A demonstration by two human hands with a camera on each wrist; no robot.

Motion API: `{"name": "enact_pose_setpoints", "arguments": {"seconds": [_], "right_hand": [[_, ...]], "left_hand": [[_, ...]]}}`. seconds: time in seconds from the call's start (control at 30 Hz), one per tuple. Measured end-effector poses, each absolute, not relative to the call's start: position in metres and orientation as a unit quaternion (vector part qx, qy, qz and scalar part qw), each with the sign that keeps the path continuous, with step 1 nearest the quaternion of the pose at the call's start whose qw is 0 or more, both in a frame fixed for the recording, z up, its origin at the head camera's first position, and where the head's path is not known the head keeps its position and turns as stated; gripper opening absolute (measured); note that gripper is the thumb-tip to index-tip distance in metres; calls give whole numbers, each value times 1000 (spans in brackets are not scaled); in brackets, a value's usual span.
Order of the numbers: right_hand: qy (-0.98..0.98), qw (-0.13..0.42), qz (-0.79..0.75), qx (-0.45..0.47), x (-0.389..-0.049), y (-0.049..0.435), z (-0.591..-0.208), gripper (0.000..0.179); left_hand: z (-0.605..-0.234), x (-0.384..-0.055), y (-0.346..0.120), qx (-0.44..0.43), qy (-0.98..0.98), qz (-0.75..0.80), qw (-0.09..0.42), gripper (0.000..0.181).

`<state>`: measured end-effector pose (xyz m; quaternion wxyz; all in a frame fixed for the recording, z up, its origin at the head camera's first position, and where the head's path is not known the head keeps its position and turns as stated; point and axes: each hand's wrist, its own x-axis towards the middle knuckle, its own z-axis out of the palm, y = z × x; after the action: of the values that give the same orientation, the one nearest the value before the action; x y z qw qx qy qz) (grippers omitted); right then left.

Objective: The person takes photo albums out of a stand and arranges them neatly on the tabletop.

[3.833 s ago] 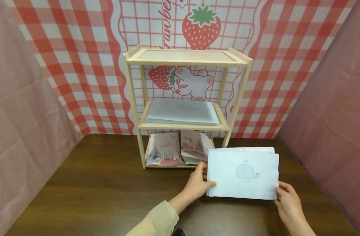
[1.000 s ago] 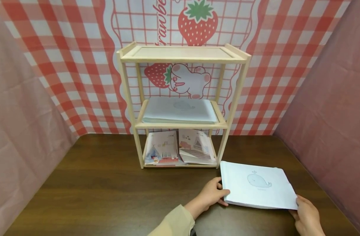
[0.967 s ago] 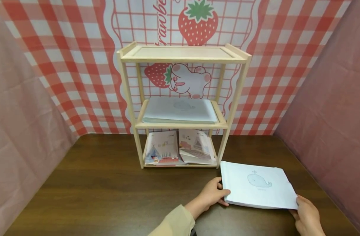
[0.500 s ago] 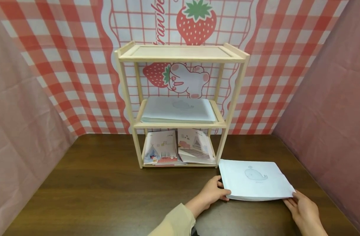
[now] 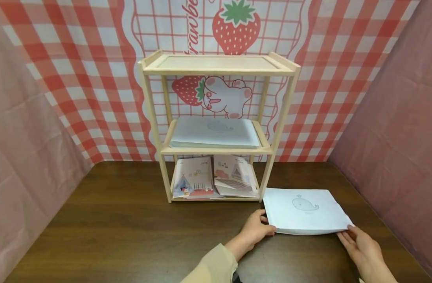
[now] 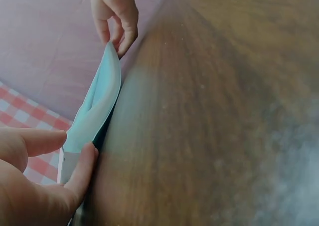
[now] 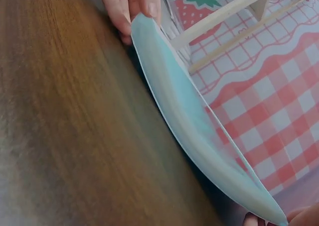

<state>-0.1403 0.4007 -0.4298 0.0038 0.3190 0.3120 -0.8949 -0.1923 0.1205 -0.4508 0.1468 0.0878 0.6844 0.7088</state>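
Head view. Whale-print booklet [image 5: 307, 220] sits low over the counter [image 5: 124, 239], right of the three-tier wooden rack [image 5: 219, 72], its far left corner just beside the front post. Left hand [image 5: 254, 231] grips the near left corner; right hand [image 5: 363, 247] pinches the near right one. Hands well apart, a corner each, presumably to keep a floppy piece level. Matching booklet [image 5: 205, 135] lies flat on the middle tier, probably because it suits that width. Illustrated books [image 5: 195, 177] side by side on the bottom tier, likely set so both covers fit.

Left wrist view. Booklet seen edge-on; left-hand digits on both faces at the near end, right hand at the far end. Aqua edges gape between, likely because only the ends are pressed.

Right wrist view. Same bowed edge; right hand mostly cut off by the frame. Dark strip underneath; whether the underside touches the counter, I can't tell.

Count: whale-print booklets, two; illustrated books, two showing, any beneath uncountable; tiers, three; hands, two; backdrop strawberries [image 5: 236, 33], two.
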Motion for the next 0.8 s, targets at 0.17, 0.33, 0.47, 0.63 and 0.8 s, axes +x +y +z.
{"name": "enact_pose_setpoints", "arguments": {"seconds": [0.17, 0.33, 0.47, 0.63, 0.8], "right_hand": [[335, -7, -884, 327, -141, 392, -421, 17], [364, -14, -870, 333, -145, 389, -417, 15], [357, -21, -868, 345, -152, 390, -418, 33], [357, -48, -858, 365, -161, 390, -418, 55], [348, -56, -861, 368, -166, 390, -418, 61]], "left_hand": [[-450, -194, 121, 82, 690, 704, 146, 56], [-451, -197, 121, 79, 687, 705, 157, 57], [-451, -198, 122, 71, 671, 721, 158, 55], [-451, -201, 122, 67, 650, 740, 160, 51], [-451, -202, 122, 68, 656, 736, 151, 44]]}}
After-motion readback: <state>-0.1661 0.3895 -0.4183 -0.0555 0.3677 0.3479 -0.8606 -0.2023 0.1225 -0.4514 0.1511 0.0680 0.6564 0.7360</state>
